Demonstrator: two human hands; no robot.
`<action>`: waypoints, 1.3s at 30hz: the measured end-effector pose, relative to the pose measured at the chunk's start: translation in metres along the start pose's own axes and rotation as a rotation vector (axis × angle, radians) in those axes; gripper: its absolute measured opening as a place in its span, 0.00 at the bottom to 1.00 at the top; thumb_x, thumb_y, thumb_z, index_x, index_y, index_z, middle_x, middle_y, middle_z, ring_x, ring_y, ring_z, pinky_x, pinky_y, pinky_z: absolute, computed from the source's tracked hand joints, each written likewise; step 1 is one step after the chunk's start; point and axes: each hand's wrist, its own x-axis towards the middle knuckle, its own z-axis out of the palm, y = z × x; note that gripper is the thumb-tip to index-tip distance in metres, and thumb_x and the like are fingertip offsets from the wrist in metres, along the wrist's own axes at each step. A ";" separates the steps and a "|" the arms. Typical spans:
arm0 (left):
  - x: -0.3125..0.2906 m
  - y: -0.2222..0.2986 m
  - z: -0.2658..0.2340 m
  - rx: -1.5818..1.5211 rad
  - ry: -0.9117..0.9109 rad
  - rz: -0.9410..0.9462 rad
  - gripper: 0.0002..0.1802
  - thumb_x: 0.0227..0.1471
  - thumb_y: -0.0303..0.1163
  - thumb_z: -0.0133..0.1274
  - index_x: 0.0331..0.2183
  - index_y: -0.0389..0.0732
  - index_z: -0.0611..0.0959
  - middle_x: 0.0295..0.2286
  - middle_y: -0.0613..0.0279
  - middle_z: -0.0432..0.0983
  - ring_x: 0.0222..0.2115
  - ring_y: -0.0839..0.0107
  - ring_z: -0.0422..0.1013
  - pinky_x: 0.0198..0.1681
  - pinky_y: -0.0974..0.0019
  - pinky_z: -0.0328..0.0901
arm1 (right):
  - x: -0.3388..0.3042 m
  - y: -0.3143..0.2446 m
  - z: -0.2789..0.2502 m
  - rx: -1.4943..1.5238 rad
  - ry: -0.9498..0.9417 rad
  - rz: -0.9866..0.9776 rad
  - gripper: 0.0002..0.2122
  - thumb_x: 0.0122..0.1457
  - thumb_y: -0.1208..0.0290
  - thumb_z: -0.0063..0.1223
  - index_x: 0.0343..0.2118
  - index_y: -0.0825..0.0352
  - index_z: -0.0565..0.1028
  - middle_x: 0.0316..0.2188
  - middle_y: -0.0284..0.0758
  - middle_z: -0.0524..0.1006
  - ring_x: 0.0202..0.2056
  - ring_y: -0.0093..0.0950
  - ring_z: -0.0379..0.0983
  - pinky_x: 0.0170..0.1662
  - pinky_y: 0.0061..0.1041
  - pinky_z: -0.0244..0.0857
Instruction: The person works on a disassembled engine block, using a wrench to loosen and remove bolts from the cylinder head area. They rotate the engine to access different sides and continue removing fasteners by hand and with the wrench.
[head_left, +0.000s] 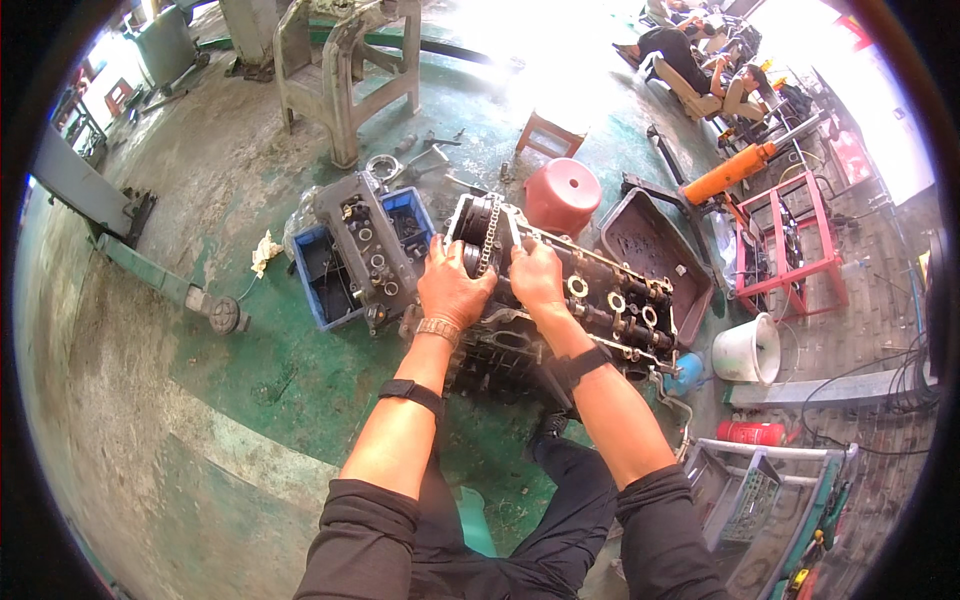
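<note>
An engine [618, 318] stands in front of me with its top uncovered, showing camshafts and pale ring-shaped openings. At its left end, a timing chain [492, 232] runs over a dark round camshaft sprocket [474, 256]. My left hand [455, 288] is curled over that sprocket, fingertips on its near left side. Right of the chain, my right hand [537, 272] is closed low over the engine. A narrow pale piece [514, 228] sticks out beyond its fingers; the gripped part is hidden, so its kind cannot be made out.
Left of the engine, a valve cover [365, 235] lies across a blue crate [320, 290]. Beyond the engine are a red stool [563, 195] and a dark tray [655, 250]. A white bucket [745, 350], an orange cylinder [728, 172] and a red frame [800, 245] stand right.
</note>
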 end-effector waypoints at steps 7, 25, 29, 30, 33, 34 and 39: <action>0.000 0.000 -0.002 0.004 -0.010 -0.010 0.38 0.41 0.51 0.59 0.50 0.37 0.75 0.58 0.40 0.59 0.55 0.49 0.63 0.55 0.56 0.63 | -0.006 -0.010 0.001 -0.072 0.008 0.017 0.14 0.60 0.69 0.48 0.44 0.73 0.76 0.39 0.52 0.78 0.43 0.42 0.77 0.47 0.36 0.66; 0.000 0.000 -0.002 -0.003 -0.026 -0.019 0.38 0.42 0.52 0.59 0.50 0.36 0.75 0.59 0.42 0.58 0.54 0.50 0.65 0.53 0.54 0.65 | -0.016 -0.020 0.006 -0.119 0.049 0.018 0.16 0.60 0.70 0.46 0.51 0.65 0.75 0.43 0.50 0.77 0.47 0.43 0.74 0.51 0.35 0.65; 0.001 0.000 -0.004 0.011 -0.063 -0.028 0.41 0.43 0.54 0.56 0.53 0.35 0.74 0.59 0.40 0.58 0.56 0.51 0.64 0.56 0.55 0.63 | -0.021 -0.024 0.002 -0.126 0.040 0.003 0.16 0.60 0.70 0.44 0.51 0.63 0.74 0.42 0.49 0.78 0.45 0.46 0.75 0.50 0.40 0.66; 0.001 0.001 -0.004 0.014 -0.056 -0.025 0.41 0.43 0.54 0.57 0.53 0.35 0.74 0.59 0.41 0.58 0.56 0.51 0.64 0.55 0.56 0.63 | -0.021 -0.024 0.000 -0.127 0.052 -0.012 0.16 0.60 0.70 0.44 0.50 0.63 0.74 0.42 0.49 0.78 0.45 0.47 0.75 0.50 0.40 0.66; 0.000 0.001 -0.002 -0.007 -0.022 -0.015 0.39 0.42 0.52 0.58 0.51 0.36 0.75 0.59 0.40 0.58 0.55 0.50 0.65 0.54 0.55 0.64 | -0.020 -0.024 -0.003 -0.157 0.072 -0.055 0.15 0.60 0.70 0.44 0.48 0.65 0.75 0.41 0.49 0.78 0.45 0.47 0.74 0.50 0.40 0.66; 0.000 0.001 -0.002 -0.015 -0.011 -0.013 0.38 0.41 0.51 0.59 0.49 0.36 0.76 0.58 0.40 0.59 0.54 0.49 0.65 0.54 0.55 0.64 | -0.019 -0.024 -0.004 -0.174 0.051 -0.046 0.15 0.60 0.69 0.46 0.48 0.66 0.75 0.41 0.50 0.78 0.46 0.47 0.74 0.50 0.39 0.66; 0.001 -0.002 -0.001 -0.035 -0.014 -0.010 0.38 0.40 0.51 0.59 0.50 0.36 0.75 0.58 0.40 0.59 0.54 0.49 0.65 0.53 0.54 0.65 | -0.014 -0.022 -0.009 -0.286 -0.013 -0.118 0.15 0.57 0.67 0.52 0.46 0.69 0.76 0.41 0.51 0.77 0.46 0.48 0.73 0.49 0.38 0.66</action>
